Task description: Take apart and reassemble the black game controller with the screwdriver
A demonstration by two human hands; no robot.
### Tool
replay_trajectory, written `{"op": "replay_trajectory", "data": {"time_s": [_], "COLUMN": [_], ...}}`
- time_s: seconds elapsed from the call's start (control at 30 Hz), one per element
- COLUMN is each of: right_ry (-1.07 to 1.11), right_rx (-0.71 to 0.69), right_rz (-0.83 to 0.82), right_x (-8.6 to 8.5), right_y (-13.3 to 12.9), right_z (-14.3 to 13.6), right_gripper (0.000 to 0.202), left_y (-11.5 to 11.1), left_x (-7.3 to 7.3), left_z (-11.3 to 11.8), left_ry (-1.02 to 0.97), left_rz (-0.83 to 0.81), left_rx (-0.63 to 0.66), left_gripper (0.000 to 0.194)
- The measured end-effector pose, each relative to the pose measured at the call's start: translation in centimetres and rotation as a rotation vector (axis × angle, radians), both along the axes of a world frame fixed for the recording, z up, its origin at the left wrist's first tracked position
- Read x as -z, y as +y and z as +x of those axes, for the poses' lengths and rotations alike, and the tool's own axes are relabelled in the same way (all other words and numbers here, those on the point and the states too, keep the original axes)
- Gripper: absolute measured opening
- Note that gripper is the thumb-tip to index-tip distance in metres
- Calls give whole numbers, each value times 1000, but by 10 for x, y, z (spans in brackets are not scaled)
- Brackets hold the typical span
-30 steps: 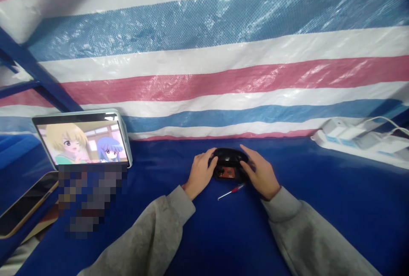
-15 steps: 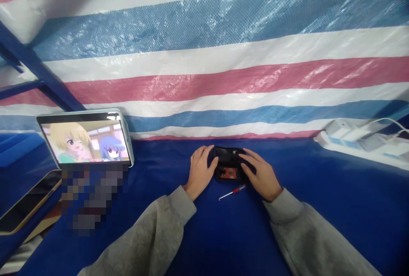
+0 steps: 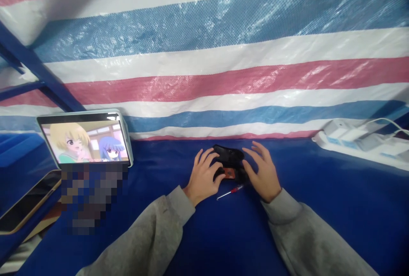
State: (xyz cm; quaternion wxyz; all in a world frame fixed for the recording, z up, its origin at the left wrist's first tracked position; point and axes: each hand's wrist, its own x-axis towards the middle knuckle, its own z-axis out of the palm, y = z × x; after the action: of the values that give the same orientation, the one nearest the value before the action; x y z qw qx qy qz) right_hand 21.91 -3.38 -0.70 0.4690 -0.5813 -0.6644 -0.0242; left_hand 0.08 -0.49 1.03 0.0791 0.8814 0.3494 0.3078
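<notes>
Head view has the black plastic shell (image 3: 230, 154) near the middle of the far edge of the blue desk (image 3: 223, 242), with a reddish-brown circuit board (image 3: 229, 173) showing on its near side. The shell looks light and stiff, its smooth face probably a little slippery; the board is likely the fragile part. Holding the shell by its two ends, with thumbs on the near rim, should spare the board.

The left hand (image 3: 204, 178) arches over the left end, fingers spread and bent, fingertips over the shell and thumb in front of the board's near left corner; whether its grip bears on either, I cannot tell. The right hand (image 3: 263, 176) is released, fingers fanned and slightly curved, thumb and index just beside the shell's right end; contact is unclear. Both forearms, in grey sleeves (image 3: 306, 225), reach in from the desk's near side and converge on the shell.

Just on the near side of the board lies a small red-handled screwdriver (image 3: 230, 192), tip to the left. Farther out, a tablet (image 3: 86, 139) leans near the far left corner, a smartphone (image 3: 27, 205) lies by the left edge, and a white power strip (image 3: 361, 150) sits toward the far right corner.
</notes>
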Motion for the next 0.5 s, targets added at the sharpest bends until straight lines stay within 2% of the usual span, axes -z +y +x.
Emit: {"op": "replay_trajectory", "data": {"time_s": [0.1,0.2,0.5], "right_ry": [-2,-71,-205], "right_rx": [-92,-196,-155], "right_rz": [52,47,124], "right_x": [-10,-13,-6], "right_y": [-6,-10,-5], "right_z": [-3,-5,-4], "right_gripper": [31,41,39], "left_y": [0,0,3], "left_x": [-10,-16,-1], "left_z": [6,14,14], "left_ry": [-79,-153,-255], "left_rz": [44,81,209], "left_rx": [-9,-16,2], "left_gripper": [15,19,22]}}
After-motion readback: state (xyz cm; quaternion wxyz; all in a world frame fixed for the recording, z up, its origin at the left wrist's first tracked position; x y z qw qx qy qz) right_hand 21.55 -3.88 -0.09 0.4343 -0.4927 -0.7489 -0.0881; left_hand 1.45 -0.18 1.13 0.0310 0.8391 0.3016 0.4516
